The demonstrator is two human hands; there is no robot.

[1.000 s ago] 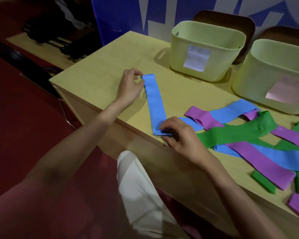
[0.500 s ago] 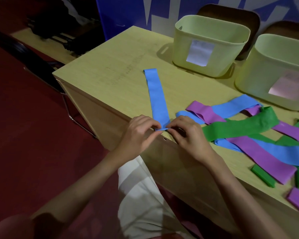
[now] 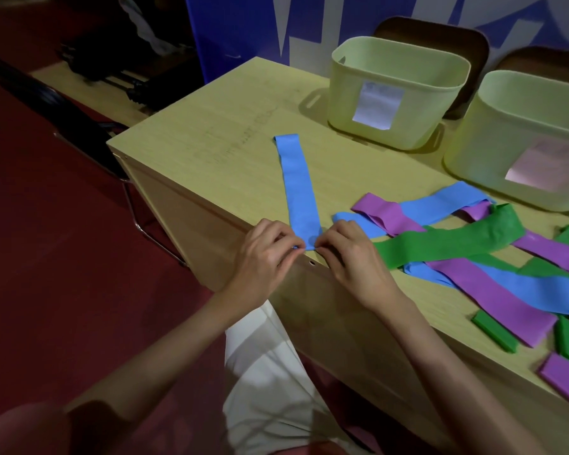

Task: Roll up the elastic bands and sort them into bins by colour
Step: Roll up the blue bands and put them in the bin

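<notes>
1. Since a second ago the left hand (image 3: 263, 254) has left the far end of the blue band (image 3: 297, 188) and come to its near end, where it now sits opposite the right hand (image 3: 352, 254); over the last half second little has changed beyond the fingers closing in tighter on that end.

2. The blue band lies flat on the table (image 3: 211, 152), running from the near edge away toward the left bin (image 3: 398, 93); its far end is free and well apart from the pile of purple, green and blue bands (image 3: 457, 244) to the right.

3. The step in hand looks like the first turn of the roll. To do it well, fold the near end over squarely so both edges line up — a crooked start will spiral into a cone. Keep the turn tight and push forward along the table, letting the flat length feed in.

4. Both hands are palm-down at the table's near edge, wrists low, forearms converging from below. The left fingers are curled with thumb and fingertips pinching the band's left corner; the right fingers are likewise bent, pinching the right corner.

5. The right bin (image 3: 526, 152) stands beside the left one at the back — which colour each takes I cannot tell from the labels.
</notes>
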